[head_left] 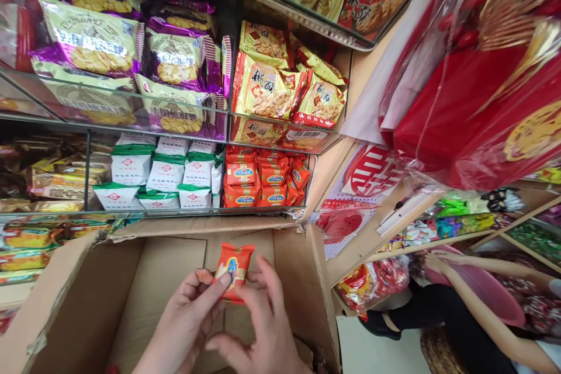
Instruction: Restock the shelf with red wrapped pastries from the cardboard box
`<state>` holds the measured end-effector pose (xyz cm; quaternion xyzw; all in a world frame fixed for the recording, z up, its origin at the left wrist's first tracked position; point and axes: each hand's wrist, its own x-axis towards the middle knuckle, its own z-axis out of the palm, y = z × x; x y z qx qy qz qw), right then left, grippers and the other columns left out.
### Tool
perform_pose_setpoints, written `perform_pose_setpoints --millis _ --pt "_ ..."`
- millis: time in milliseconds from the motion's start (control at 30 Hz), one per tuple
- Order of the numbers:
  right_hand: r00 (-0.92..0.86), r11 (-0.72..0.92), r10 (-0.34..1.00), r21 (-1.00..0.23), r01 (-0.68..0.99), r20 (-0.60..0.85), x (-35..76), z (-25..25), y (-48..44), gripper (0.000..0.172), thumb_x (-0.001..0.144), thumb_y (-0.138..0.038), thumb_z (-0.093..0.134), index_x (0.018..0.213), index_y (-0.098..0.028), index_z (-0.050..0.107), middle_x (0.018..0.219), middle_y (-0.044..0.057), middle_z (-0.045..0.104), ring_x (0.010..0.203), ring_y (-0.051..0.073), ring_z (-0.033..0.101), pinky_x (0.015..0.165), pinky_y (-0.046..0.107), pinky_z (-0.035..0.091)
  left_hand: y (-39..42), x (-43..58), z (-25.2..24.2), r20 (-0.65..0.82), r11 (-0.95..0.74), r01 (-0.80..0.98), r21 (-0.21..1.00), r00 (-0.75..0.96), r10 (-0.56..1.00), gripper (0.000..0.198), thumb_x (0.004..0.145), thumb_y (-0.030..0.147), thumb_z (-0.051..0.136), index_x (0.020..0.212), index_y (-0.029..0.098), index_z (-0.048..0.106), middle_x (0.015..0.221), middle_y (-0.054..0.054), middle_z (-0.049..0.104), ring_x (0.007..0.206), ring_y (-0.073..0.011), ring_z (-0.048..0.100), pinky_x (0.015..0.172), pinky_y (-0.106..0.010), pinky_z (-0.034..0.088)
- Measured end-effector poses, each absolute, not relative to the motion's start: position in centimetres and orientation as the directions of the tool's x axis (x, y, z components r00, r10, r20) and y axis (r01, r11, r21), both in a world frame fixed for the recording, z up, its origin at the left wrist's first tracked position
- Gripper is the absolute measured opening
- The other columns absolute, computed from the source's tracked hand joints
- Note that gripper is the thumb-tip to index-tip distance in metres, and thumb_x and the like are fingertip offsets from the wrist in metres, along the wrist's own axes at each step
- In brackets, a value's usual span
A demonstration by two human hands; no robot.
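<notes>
A small red snack packet (233, 266) with a blue-and-yellow label is pinched between the thumb and fingers of my left hand (189, 314). Just to its right, my right hand (263, 317) has its fingers apart, the fingertips close to the packet's edge; whether they touch it I cannot tell. Both hands are over an open cardboard box (166, 272). Directly behind the box, similar red packets (258, 178) are stacked in a shelf compartment. White packets with green edges (153, 172) fill the compartment to their left.
Above are purple-and-cream biscuit packs (96, 47) and red-and-yellow pastry packs (280, 90) behind a clear shelf lip. Red plastic-wrapped decorations (473, 105) hang at upper right. At lower right, another person's arm (473, 298) reaches beside a pink basin (486, 292).
</notes>
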<state>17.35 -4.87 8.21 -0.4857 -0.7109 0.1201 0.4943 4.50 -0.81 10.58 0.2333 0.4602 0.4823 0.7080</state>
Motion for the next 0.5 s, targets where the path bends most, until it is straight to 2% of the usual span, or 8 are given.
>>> perform_pose_setpoints --millis 67,167,233,333,433,500 --pt "-0.072 0.521 0.769 -0.559 0.645 0.635 16.9 7.6 -5.1 0.043 0.077 -0.026 0.063 0.116 -0.021 0.047 0.139 0.015 0.026 0.114 0.024 0.048 0.089 0.034 0.048 -1.2 4.9 10.6 -0.436 0.457 -0.488 0.744 0.164 0.885 0.035 0.050 0.027 0.081 0.063 0.020 0.050 0.065 0.005 0.061 0.063 -0.0105 0.057 0.056 -0.018 0.048" --pt "-0.086 0.550 0.718 -0.488 0.678 0.690 17.1 7.5 -4.8 0.029 0.081 -0.010 0.051 0.108 -0.020 0.050 0.128 0.013 0.042 0.113 0.021 0.048 0.089 0.034 0.048 -1.5 5.3 10.8 -0.391 0.446 -0.490 0.749 0.217 0.895 0.028 0.055 0.028 0.079 0.062 0.019 0.054 0.064 0.004 0.059 0.063 -0.0102 0.054 0.058 -0.019 0.046" --pt "-0.114 0.593 0.677 -0.446 0.671 0.727 17.9 8.3 -4.3 0.030 0.080 -0.007 0.049 0.106 -0.022 0.051 0.119 0.010 0.052 0.114 0.021 0.048 0.090 0.036 0.048 -1.5 5.3 11.1 -0.367 0.431 -0.470 0.771 0.225 0.903 0.024 0.057 0.030 0.077 0.066 0.020 0.057 0.068 0.003 0.059 0.069 -0.0117 0.054 0.064 -0.022 0.046" --pt "-0.084 0.570 0.634 -0.391 0.722 0.769 20.2 10.4 -2.7 0.032 0.080 -0.007 0.049 0.106 -0.025 0.050 0.116 0.009 0.055 0.114 0.021 0.048 0.092 0.040 0.047 -1.3 5.0 11.3 -0.307 0.384 -0.392 0.836 0.246 0.919 0.022 0.063 0.038 0.071 0.071 0.021 0.059 0.079 0.002 0.060 0.080 -0.0153 0.055 0.069 -0.026 0.045" --pt "-0.113 0.499 0.555 -0.221 0.838 0.824 23.5 13.2 0.0 0.027 0.082 -0.009 0.048 0.105 -0.023 0.053 0.121 0.011 0.053 0.117 0.023 0.044 0.096 0.046 0.042 -1.2 4.3 10.8 -0.243 0.322 -0.291 0.901 0.277 0.930 0.024 0.064 0.042 0.070 0.070 0.021 0.059 0.075 0.001 0.061 0.074 -0.0156 0.054 0.065 -0.026 0.042" --pt "-0.188 0.440 0.555 -0.094 0.893 0.810 25.6 15.1 1.9 0.023 0.085 -0.011 0.044 0.102 -0.019 0.056 0.120 0.012 0.053 0.119 0.024 0.041 0.098 0.046 0.040 -1.2 3.9 10.1 -0.217 0.295 -0.260 0.919 0.290 0.932 0.025 0.062 0.042 0.071 0.068 0.021 0.059 0.067 0.002 0.059 0.067 -0.0142 0.051 0.062 -0.026 0.040"
